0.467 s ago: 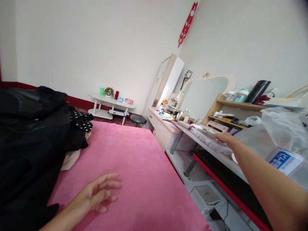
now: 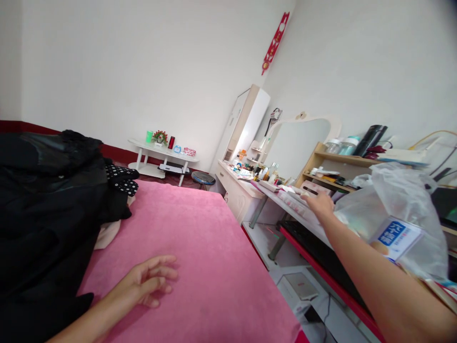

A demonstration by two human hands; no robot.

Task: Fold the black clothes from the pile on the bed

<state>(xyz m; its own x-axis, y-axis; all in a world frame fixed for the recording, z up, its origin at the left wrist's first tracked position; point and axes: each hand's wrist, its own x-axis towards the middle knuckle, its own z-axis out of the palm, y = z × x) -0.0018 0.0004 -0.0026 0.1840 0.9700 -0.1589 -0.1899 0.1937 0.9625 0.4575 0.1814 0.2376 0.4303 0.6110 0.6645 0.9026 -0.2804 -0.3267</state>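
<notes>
My left hand [image 2: 153, 281] hovers over or rests on the pink bed cover [image 2: 200, 247], fingers apart and slightly curled, holding nothing. Far out on the right, my right hand [image 2: 319, 204] reaches over the white desk [image 2: 285, 200]. Its fingers stretch to the left among flat items there, and no object shows in them; the fingertips are small and partly hidden. Beside that forearm stands a translucent plastic bag [image 2: 403, 190] with a blue-and-white box [image 2: 400, 236] showing in or against it.
Black clothes [image 2: 50, 205] are heaped on the left of the bed. A wooden shelf [image 2: 350, 157] with jars stands on the desk, and under it is a dark keyboard tray [image 2: 321, 252]. Farther off are a mirror [image 2: 303, 145], a dressing table [image 2: 241, 183], a round stool [image 2: 203, 177] and a low white table [image 2: 160, 148].
The view has turned slightly right, showing more of the plastic bag. My right hand is still over the desk, its wrist more raised. My left hand has barely moved.
</notes>
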